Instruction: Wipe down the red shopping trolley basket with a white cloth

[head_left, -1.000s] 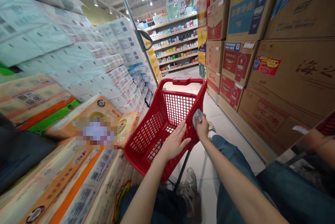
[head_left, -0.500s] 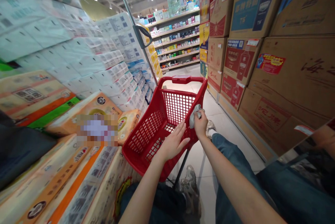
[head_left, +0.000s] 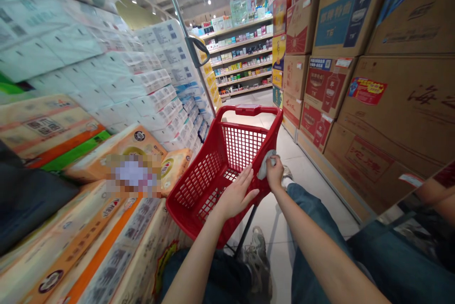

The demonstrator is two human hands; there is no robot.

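Observation:
A red plastic shopping basket (head_left: 219, 161) with slotted walls stands tilted in front of me on a dark metal leg or frame. My left hand (head_left: 236, 195) lies flat on its near rim, fingers stretched out and thumb apart. In my right hand (head_left: 275, 174) is a pale grey cloth (head_left: 265, 165), bunched between the fingers and pressed against the outer right wall of the basket. The basket's handle (head_left: 249, 110) is at the far end, touched by neither hand. Part of the near wall is hidden behind my left forearm.
Tissue packs (head_left: 117, 152) are stacked close on the left, with white paper packs (head_left: 117, 86) behind them. Cardboard cartons (head_left: 384, 128) line the right side. A metal pole (head_left: 177, 10) rises behind the basket. Stocked shelves (head_left: 241, 52) stand farther back. My shoe (head_left: 259, 256) is below the basket.
My right hand has moved slightly down with the cloth along the basket's outer wall, and the cloth lies a little flatter. My left hand stays on the rim.

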